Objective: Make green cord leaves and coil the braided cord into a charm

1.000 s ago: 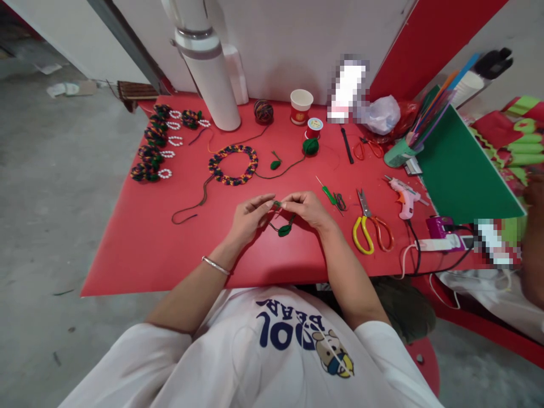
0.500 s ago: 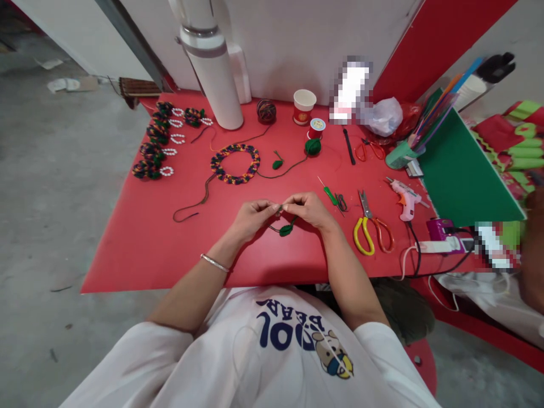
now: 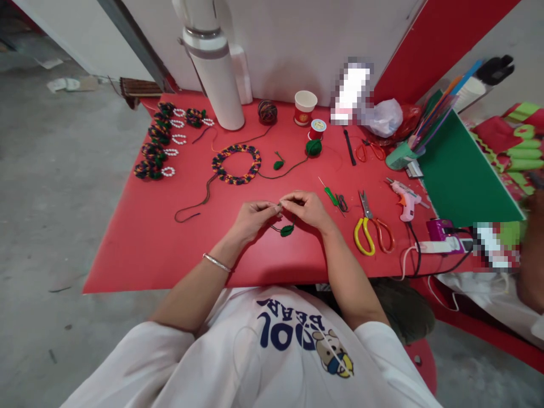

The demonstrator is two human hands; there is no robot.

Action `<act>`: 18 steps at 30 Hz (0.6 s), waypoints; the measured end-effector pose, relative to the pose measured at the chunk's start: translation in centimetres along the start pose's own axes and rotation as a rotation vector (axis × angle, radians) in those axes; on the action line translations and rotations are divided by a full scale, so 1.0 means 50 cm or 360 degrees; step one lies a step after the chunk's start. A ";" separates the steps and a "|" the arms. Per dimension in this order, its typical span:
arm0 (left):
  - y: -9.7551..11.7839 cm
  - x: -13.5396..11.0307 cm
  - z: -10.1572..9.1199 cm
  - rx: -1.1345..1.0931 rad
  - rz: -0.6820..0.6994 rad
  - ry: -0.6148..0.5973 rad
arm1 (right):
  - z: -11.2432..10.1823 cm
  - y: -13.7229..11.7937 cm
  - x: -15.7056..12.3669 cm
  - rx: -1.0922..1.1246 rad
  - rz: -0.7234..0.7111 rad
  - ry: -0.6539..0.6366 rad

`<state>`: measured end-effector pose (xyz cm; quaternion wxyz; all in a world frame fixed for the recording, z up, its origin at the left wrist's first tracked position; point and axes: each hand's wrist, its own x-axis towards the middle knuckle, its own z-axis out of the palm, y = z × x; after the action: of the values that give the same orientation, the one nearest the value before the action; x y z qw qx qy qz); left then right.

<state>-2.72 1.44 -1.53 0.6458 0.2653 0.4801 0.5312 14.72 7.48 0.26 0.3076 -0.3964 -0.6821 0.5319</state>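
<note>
Thin dk-green cord (image 3: 276,229) w/ a small oval green knot (image 3: 287,230) at its lower end, curved & slack, upper end raised, left of the yellow-handled scissors (image 3: 369,231).

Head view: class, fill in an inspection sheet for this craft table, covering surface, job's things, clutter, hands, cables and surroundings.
Surface: red table, strewn with craft items.
Job's things: cord, green, knotted end below the hands.
Clutter: wreath, scissors, glue gun, cup, yarn ball.
Hands: left hand and right hand meet fingertip to fingertip, both pinching the cord.
Cables: cables, black and white, at the right edge beside a power strip.
Surroundings: concrete floor, white wall, another person's arm at right.
</note>
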 end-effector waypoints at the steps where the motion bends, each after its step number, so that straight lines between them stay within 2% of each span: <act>1: 0.000 0.000 -0.001 0.0011 -0.0004 -0.0001 | -0.001 0.003 0.000 0.0010 0.0001 0.0043; 3: 0.000 0.003 -0.002 0.0049 -0.0018 0.0002 | -0.003 0.006 -0.006 -0.0026 -0.0008 0.0260; 5: 0.002 0.007 -0.004 0.0107 -0.0031 0.0024 | -0.001 0.005 -0.023 -0.0037 0.0009 0.0585; 7: 0.006 0.011 -0.003 0.0178 -0.0074 0.0046 | 0.009 -0.003 -0.050 0.0135 0.0123 0.0766; 9: 0.012 0.013 -0.001 0.0222 -0.0127 0.0047 | 0.024 -0.015 -0.075 0.0444 0.0314 0.0614; 12: 0.021 0.010 0.004 0.0235 -0.0172 -0.0009 | 0.050 -0.033 -0.089 0.0656 0.0500 0.0451; 18: 0.027 0.002 0.012 0.0172 -0.0123 0.0047 | 0.079 -0.039 -0.046 0.0812 0.0893 0.0373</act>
<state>-2.78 2.04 -0.16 0.6434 0.2731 0.5275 0.4829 12.10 3.36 1.16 0.3147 -0.5363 -0.3533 0.6989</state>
